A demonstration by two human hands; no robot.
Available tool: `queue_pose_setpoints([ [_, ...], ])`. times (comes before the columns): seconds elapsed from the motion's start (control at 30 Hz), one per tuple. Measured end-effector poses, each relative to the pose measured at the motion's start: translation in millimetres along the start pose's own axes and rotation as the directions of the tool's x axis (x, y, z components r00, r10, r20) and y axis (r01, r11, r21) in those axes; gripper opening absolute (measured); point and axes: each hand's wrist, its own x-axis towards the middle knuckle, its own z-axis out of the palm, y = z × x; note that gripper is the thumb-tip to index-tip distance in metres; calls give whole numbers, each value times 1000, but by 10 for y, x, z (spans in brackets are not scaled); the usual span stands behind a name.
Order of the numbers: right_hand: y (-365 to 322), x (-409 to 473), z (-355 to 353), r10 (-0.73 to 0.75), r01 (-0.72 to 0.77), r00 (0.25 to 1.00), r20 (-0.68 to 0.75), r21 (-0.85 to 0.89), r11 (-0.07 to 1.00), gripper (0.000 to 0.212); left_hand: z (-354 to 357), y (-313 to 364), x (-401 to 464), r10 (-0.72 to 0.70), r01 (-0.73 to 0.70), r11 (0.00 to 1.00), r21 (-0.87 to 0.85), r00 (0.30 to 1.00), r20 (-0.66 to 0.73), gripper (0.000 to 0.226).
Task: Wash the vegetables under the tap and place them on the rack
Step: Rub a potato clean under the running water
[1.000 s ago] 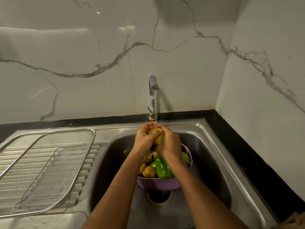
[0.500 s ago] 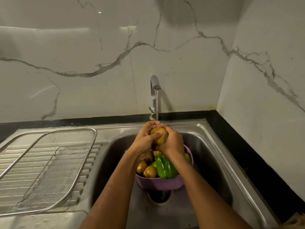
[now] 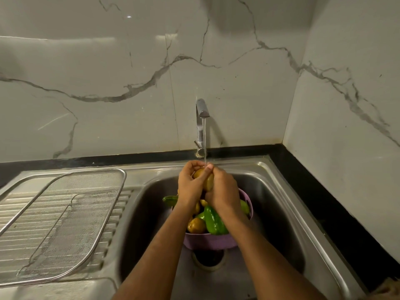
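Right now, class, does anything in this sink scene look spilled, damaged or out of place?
Nothing stands out. Both hands, left hand and right hand, hold a potato under the tap; the rack holds no vegetables yet.

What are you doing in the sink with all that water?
A person is washing a potato. Both the left hand and the right hand grip it under the stream running from the tap. Below them, a purple bowl in the sink holds more potatoes and green vegetables. Nothing shows on the mesh rack to the left.
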Motion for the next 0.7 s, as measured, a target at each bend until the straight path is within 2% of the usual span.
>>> queue_pose_setpoints([
  [0.1,-38,-11,-4,-39,40,999,28,-31,999,61,-65,14,35,-71,70,997,-24,997,-42,41],
  [0.27,-21,21,-55,-25,25,999,33,-15,1000,77,-166,106,70,-204,226,970,-92,957,204,41],
  [0.37,6,61,-120,41,-42,998,50,18,999,84,-219,154,92,-199,272,948,-167,913,357,45],
  [0.47,-4,54,-147,49,-51,998,47,47,998,86,-274,160,92,-166,274,938,-214,894,417,46],
  [0.57,-4,38,-108,29,-30,999,16,43,999,78,-241,156,45,-138,184,977,-105,930,342,34],
  [0.63,12,34,-65,-21,22,1000,-14,41,999,70,-135,80,17,-64,62,998,18,979,191,20],
  [0.7,25,29,-16,-87,87,996,-27,-12,996,67,-31,3,7,14,-18,997,79,999,50,15],
])
